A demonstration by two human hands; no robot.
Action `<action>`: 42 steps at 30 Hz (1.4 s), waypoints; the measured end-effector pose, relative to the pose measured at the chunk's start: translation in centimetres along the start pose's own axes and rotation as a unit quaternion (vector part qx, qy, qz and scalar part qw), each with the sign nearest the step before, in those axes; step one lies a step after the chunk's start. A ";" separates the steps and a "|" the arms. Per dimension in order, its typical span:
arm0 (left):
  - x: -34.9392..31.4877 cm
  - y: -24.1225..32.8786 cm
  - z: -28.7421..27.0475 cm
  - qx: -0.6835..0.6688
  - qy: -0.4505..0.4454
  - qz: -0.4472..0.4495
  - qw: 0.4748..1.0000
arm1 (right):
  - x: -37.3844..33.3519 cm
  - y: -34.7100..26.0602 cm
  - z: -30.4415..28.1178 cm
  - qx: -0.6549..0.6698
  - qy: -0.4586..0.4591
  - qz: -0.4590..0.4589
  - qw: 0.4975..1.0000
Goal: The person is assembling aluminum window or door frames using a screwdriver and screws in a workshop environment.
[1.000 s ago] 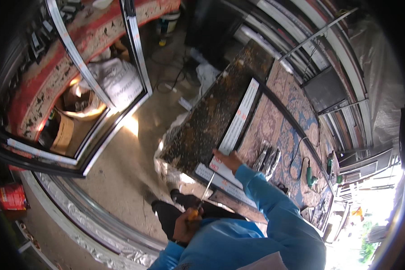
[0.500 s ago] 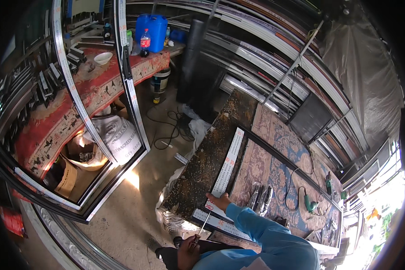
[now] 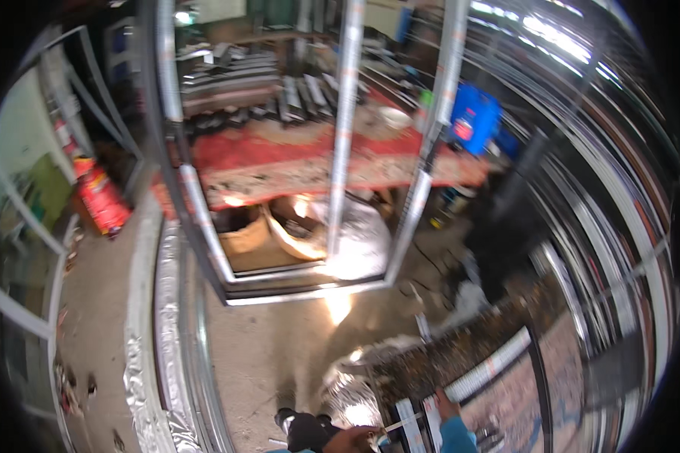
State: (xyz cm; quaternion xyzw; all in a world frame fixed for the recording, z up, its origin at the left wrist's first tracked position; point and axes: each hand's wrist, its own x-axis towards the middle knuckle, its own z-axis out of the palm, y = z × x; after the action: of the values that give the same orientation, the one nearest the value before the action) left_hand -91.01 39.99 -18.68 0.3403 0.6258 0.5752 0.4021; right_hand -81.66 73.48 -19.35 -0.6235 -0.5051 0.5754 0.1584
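Note:
Low in the view, my left hand [image 3: 353,439] is closed round a screwdriver, its handle mostly hidden in my fingers. The thin metal shaft [image 3: 403,422] points right, across the near corner of a black metal frame with white protective tape [image 3: 495,366]. My right hand [image 3: 447,408], in a blue sleeve, grips that frame beside the corner. The frame lies on a worn, carpet-covered bench [image 3: 461,343]. Motion blur hides whether the screwdriver's tip touches the frame.
An upright black frame [image 3: 310,296] stands before a red-covered table [image 3: 279,162] stacked with metal profiles. A blue jug [image 3: 476,117], a bottle [image 3: 463,124] and a white bowl [image 3: 395,117] stand there. Long profiles [image 3: 627,189] fill racks at right; wrapped lengths [image 3: 170,340] lie at left.
The view has swung left, so the bench and both hands now appear lower, and the upright frame more central. My left hand still holds the screwdriver; my right hand stays on the frame.

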 end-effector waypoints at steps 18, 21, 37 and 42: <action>2.4 9.3 -2.5 0.115 -0.055 -0.011 0.992 | 4.4 2.1 -2.4 -0.125 0.040 0.004 0.991; 1.5 4.3 -0.8 0.195 -0.023 0.067 0.978 | 0.5 -1.1 -1.0 -0.139 0.028 0.033 0.989; 1.2 6.3 0.3 -0.081 0.019 0.006 0.997 | -1.6 -1.7 -1.6 -0.205 0.007 -0.060 0.977; 2.1 6.7 -1.1 0.061 -0.004 0.015 0.998 | -1.7 0.1 0.4 -0.209 0.080 0.000 0.975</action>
State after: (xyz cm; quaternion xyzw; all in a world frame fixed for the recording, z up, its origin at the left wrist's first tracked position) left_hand -93.18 42.09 -12.28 0.3761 0.6530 0.5405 0.3742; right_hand -81.71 71.89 -18.65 -0.6867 -0.5997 0.4058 0.0644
